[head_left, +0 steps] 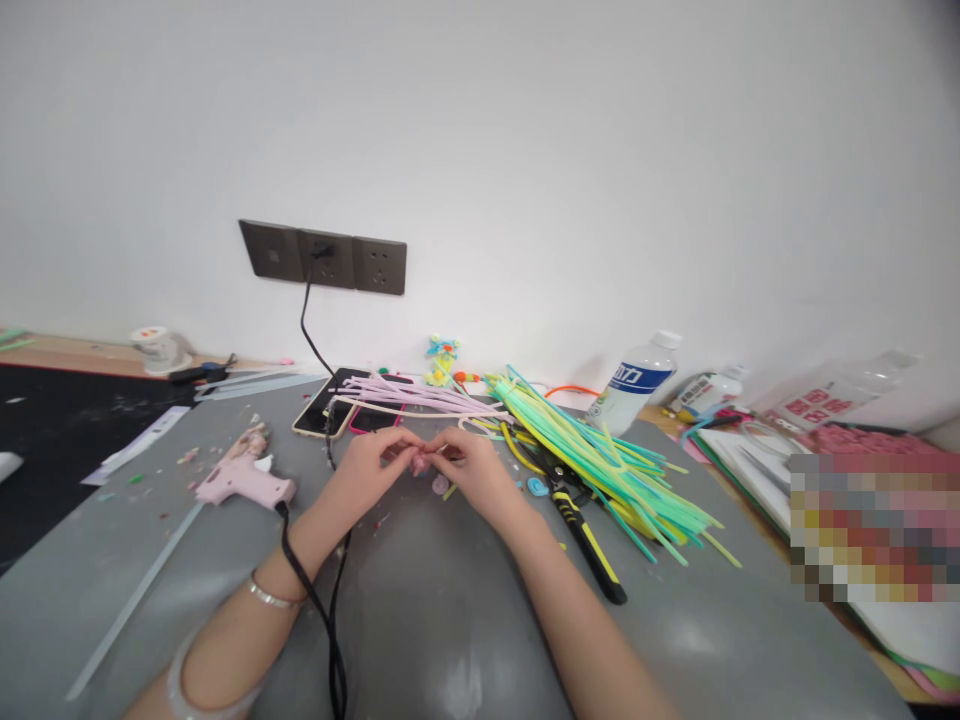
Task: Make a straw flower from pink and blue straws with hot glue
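A small pink piece point(418, 461) is pinched between my two hands above the grey mat. My left hand point(377, 462) closes its thumb and finger on the piece's left side. From the right, the fingertips of my right hand point(465, 466) press on the same piece. Its exact shape is too small to tell. Just beneath lies a small pale purple curl point(440, 485). Light purple stems point(420, 393) lie behind my hands, and a bundle of green and yellow stems point(607, 450) is to the right.
A pink glue gun point(244, 480) with a black cord lies at left. Phones point(322, 405) rest behind my left hand. Yellow-black pliers point(589, 545) and a tilted-looking bottle point(636, 383) are at right. A small colourful figure point(442, 360) stands by the wall.
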A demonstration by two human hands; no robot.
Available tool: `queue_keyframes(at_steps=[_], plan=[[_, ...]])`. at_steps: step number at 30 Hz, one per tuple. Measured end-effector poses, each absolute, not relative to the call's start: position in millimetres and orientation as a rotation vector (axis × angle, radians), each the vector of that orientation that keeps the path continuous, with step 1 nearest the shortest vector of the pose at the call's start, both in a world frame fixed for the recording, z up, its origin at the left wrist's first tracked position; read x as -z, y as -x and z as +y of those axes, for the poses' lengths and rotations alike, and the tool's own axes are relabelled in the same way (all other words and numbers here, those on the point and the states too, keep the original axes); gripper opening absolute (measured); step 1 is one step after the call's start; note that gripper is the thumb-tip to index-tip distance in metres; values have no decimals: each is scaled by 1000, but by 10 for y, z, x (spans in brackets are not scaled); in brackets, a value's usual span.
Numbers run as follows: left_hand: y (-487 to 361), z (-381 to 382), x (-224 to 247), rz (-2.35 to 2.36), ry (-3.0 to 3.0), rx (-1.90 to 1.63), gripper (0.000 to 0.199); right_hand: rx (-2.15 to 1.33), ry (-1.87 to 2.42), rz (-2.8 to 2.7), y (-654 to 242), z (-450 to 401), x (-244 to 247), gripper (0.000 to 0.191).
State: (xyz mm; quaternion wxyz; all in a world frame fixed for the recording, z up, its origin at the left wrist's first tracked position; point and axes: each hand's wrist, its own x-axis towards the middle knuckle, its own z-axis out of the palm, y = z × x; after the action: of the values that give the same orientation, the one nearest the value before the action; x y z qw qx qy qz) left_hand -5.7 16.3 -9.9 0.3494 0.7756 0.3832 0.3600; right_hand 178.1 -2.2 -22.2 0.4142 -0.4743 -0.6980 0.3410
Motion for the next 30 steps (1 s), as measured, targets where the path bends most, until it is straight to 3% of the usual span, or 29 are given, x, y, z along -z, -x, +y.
queue_keyframes(at_steps=[30], plan=[[45,152,80,1000,-1985,-930,19,-866,1186,-1739,-1782,-33,215,7]])
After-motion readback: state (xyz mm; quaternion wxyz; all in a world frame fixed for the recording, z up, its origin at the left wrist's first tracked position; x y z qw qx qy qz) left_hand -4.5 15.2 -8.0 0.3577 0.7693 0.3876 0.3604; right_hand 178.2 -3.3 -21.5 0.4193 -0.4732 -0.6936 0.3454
